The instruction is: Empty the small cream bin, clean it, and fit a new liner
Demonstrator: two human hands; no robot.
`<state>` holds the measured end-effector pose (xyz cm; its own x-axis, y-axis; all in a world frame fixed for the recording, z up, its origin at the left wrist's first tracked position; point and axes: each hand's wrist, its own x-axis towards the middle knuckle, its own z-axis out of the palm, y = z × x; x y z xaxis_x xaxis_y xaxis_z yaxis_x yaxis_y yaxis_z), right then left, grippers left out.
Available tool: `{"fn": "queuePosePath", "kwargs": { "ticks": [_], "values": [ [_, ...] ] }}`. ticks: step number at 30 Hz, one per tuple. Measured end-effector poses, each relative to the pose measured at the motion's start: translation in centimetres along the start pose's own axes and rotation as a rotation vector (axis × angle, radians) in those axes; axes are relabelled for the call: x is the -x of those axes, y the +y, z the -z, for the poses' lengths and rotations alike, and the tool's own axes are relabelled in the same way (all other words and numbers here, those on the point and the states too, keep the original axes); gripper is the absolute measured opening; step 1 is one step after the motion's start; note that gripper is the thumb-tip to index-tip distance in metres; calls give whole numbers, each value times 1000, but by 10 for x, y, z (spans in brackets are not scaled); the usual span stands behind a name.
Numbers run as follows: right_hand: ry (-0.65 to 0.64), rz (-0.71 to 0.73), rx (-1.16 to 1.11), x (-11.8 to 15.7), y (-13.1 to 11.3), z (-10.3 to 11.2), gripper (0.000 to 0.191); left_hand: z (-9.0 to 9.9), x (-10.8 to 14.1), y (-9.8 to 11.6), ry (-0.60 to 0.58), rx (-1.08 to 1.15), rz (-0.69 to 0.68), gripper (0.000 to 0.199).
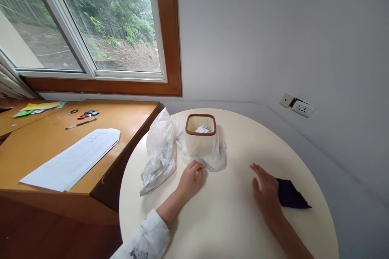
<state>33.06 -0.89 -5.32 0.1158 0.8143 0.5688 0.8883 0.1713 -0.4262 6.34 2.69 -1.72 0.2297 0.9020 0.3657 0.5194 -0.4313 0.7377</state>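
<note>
A small cream waste bin [200,145] with a brown rim stands on the round table, crumpled white paper [202,129] inside it. Around its foot lies a thin translucent plastic bag [161,149], which spreads out to the left. My left hand [191,179] rests in front of the bin with its fingers curled in, right at the bag's near edge; whether the fingertips hold anything is hidden. On the right, my right hand [266,189] is open, thumb and fingers apart, holding nothing. A folded dark cloth [291,194] lies just beside it, partly behind the hand.
The round cream table [231,218] stands against the wall, where a socket [303,108] is set. At left is a wooden desk [133,113] with folded white paper [73,160], a pen [80,124], small coloured items [88,114] and coloured sheets [41,106] below a window.
</note>
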Motion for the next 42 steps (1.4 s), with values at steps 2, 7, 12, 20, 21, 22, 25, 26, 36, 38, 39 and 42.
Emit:
{"fn": "queuePosePath", "kwargs": {
  "ticks": [2,7,12,20,21,22,25,26,36,38,39,42],
  "values": [
    [25,-67,160,18,22,20,43,9,9,-1,29,19,44,17],
    [-194,-172,321,50,54,45,52,30,19,-5,172,67,234,18],
    [-278,-144,229,58,28,47,48,40,19,-5,259,135,272,22],
    [-634,241,-89,69,-86,36,43,39,21,-4,261,155,265,22],
    [-682,290,-105,66,-99,33,44,39,21,-4,266,155,261,22],
    [-712,332,-119,62,-111,28,46,39,21,-4,273,152,259,22],
    [-746,414,-147,46,-138,8,47,39,21,-5,291,133,262,22],
    [-739,431,-151,40,-144,0,47,39,21,-6,295,126,264,22],
    [-633,441,-142,16,-168,-68,50,36,23,-9,346,114,273,22],
    [-609,443,-169,16,-167,-69,49,35,23,-9,345,109,268,22],
    [-589,442,-192,16,-166,-69,48,35,23,-9,345,105,265,21],
    [-506,426,-290,18,-162,-62,42,35,26,-8,355,90,259,21]
  ]
}}
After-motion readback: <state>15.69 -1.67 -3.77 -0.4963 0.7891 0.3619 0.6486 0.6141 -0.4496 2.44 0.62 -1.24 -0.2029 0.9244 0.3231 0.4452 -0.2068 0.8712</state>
